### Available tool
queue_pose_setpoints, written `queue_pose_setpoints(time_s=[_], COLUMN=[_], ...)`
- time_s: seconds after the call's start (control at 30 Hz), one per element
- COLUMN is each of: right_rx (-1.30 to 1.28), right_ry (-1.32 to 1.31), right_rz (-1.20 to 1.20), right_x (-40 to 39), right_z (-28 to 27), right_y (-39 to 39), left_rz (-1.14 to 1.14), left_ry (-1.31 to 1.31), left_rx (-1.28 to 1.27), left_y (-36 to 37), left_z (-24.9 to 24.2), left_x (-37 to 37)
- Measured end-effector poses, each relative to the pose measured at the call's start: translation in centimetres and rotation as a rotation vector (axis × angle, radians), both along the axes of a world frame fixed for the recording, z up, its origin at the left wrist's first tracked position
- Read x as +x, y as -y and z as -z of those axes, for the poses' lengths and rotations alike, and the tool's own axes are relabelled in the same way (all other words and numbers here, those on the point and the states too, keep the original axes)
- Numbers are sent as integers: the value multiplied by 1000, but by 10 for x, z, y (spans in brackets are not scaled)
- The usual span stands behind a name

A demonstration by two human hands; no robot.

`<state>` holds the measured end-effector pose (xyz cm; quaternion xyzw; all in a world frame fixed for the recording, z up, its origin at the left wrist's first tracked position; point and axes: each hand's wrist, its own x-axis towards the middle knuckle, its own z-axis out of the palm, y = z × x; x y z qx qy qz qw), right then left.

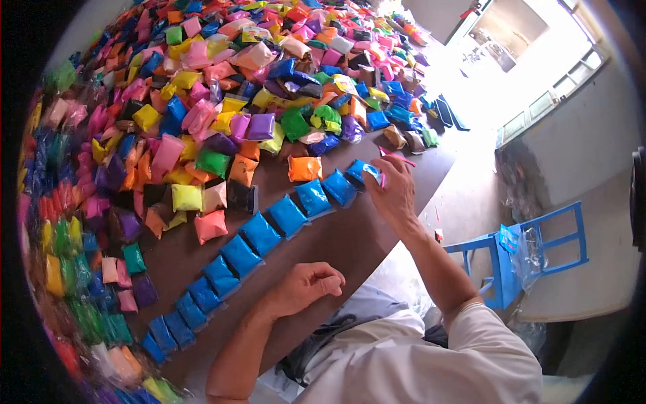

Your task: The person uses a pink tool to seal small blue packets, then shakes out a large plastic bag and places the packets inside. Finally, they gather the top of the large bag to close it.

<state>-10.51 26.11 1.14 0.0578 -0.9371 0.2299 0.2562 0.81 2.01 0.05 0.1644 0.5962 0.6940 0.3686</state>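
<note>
A row of several blue packets [260, 233] runs diagonally across the brown table [323, 252]. My right hand [392, 185] is at the row's upper right end, its fingers bent over the last blue packet [361, 171]. A thin pink item [398, 157] shows at those fingers; whether they grip it or the packet is hard to tell. Below the row, my left hand [311, 286] hovers near the table's front edge with its fingers curled together, and nothing shows in it. An orange packet [305, 169] lies just above the row.
A large heap of colourful packets [202, 101] covers the far and left parts of the table. More packets [129, 283] lie left of the row. On the right stands a blue chair [505, 269] with plastic bags on it, near a wall and a bright opening.
</note>
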Motion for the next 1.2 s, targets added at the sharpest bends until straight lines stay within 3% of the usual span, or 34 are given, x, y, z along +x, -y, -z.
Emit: queue_pose_setpoints(time_s=[0.13, 0.33, 0.43, 0.63, 0.83, 1.0, 1.1, 1.2], right_rx=[-6, 1, 45, 70, 53, -65, 65, 1], right_ry=[112, 159, 134, 23, 13, 114, 147, 265], right_rz=[-145, -113, -116, -93, -112, -416, -471, -449], right_x=[4, 2, 1, -2, 15, 37, 33, 36], right_z=[-5, 2, 2, 20, -3, -20, -6, -2], right_y=[11, 30, 33, 33, 47, 95, 105, 104], left_rz=[1, -13, -35, 5, 17, -6, 16, 18], left_ry=[37, 28, 7, 22, -88, -94, -100, -143], left_rx=[16, 25, 113, 29, -13, 45, 25, 12], left_y=[1, 0, -1, 1, 3, 1, 2, 3], left_z=[-4, -5, 5, 3, -2, 2, 0, 4], left_x=[0, -2, 0, -1, -1, 1, -1, -1])
